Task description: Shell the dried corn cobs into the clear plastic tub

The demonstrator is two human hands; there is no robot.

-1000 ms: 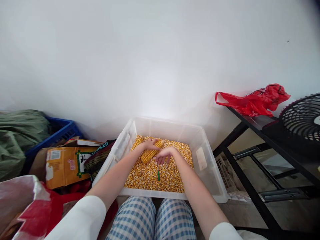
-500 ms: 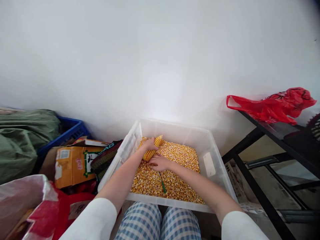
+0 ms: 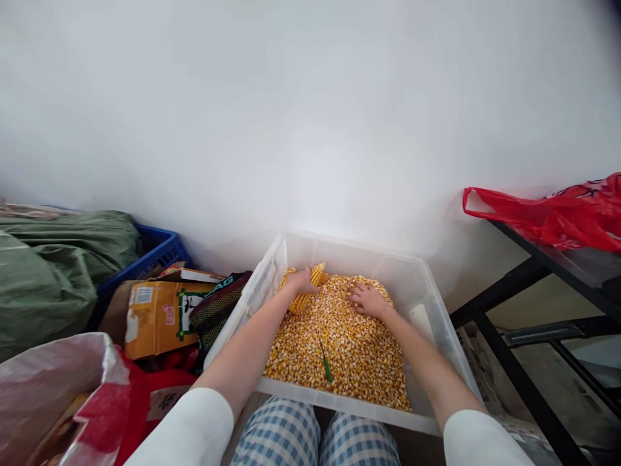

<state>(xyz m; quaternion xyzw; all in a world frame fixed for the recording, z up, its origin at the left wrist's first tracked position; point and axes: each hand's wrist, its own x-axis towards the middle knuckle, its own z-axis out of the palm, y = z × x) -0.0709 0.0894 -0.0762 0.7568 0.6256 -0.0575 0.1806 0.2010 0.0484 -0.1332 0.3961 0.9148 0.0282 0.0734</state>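
Note:
A clear plastic bin in front of my knees holds a heap of loose yellow corn kernels. At the left back of the heap my left hand is closed over an ear of corn, its fingers partly hidden. Another yellow cob surface shows just below that hand. My right hand lies flat on the kernels further right, fingers spread, gripping nothing. A thin pointed tool with a green handle rests on the kernels near the front.
Left of the bin are a mesh bag, an orange cardboard box, a blue crate and a red-and-white sack. A black metal frame stands on the right with a red plastic bag on top.
My right hand has moved from beside the corn, away to the right, onto the kernels. My left hand stays on the ear. The view has shifted slightly left.

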